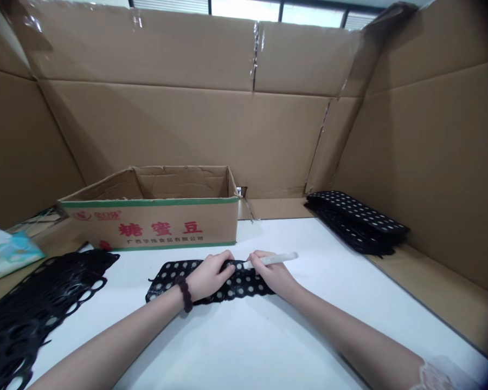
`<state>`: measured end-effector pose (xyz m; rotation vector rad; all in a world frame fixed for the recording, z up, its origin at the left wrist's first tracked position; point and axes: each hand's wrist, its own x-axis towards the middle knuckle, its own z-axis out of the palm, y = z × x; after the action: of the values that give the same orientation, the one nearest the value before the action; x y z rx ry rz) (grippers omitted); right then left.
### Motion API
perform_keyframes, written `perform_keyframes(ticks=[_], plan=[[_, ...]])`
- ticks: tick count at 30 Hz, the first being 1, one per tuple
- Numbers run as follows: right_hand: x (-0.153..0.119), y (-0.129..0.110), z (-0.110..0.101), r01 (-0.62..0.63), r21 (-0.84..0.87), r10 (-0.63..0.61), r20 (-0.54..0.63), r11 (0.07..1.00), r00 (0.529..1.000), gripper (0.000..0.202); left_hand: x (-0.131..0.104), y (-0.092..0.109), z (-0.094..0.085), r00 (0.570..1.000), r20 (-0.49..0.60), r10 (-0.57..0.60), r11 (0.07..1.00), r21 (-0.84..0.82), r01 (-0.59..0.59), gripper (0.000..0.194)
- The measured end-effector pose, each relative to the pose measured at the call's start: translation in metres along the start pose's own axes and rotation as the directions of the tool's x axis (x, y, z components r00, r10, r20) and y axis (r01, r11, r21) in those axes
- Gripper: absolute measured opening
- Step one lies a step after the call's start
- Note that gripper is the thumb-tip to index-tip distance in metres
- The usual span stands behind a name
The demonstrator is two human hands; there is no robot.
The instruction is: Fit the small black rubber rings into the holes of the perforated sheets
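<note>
A black sheet with rows of round holes [239, 290] lies flat on the white table before me. My left hand [211, 275] presses down on its middle, fingers curled and thumb pointing right. My right hand [270, 271] is closed around a slim white pen-shaped tool [282, 258]. The tool's tip points left, at the sheet's upper edge close to my left fingertips; what kind of tool it is I cannot tell. Part of the sheet is hidden under both hands.
An open cardboard box [179, 222] with red lettering stands behind the sheet. Black sheets with larger holes [57, 303] lie at the left, near a tissue pack [8, 252]. Dotted black sheets [358, 216] are stacked at the right. Cardboard walls [187, 124] surround the table [228, 346].
</note>
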<state>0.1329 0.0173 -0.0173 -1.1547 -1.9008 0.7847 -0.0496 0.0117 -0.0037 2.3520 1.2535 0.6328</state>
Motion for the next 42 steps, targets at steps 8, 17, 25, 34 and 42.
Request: perform_keyframes(ticks=[8, 17, 25, 34, 42], plan=[[-0.002, -0.001, 0.003, -0.047, -0.009, 0.047, -0.007, 0.999, 0.999, 0.032, 0.003, 0.005, 0.003, 1.0, -0.026, 0.009, 0.997, 0.082, -0.007, 0.02], [-0.001, -0.002, 0.01, 0.094, -0.069, -0.095, -0.013, 0.993, 0.995, 0.031, -0.001, 0.009, 0.015, 0.991, -0.122, 0.048, 0.994, 0.108, -0.035, 0.014], [0.016, 0.008, 0.023, 0.131, -0.349, -0.165, -0.07, 0.928, 0.984, 0.028, -0.002, 0.006, 0.012, 0.986, -0.155, 0.054, 0.998, -0.03, -0.059, 0.014], [0.015, 0.003, -0.005, 0.064, 0.034, -0.064, 0.025, 0.997, 0.998, 0.029, 0.005, -0.005, 0.004, 0.998, -0.063, -0.017, 0.983, -0.185, 0.005, 0.023], [0.011, 0.002, -0.002, 0.19, -0.025, -0.189, 0.058, 0.981, 0.98, 0.036, 0.007, -0.013, -0.001, 0.996, 0.083, 0.025, 0.983, -0.182, -0.009, 0.022]])
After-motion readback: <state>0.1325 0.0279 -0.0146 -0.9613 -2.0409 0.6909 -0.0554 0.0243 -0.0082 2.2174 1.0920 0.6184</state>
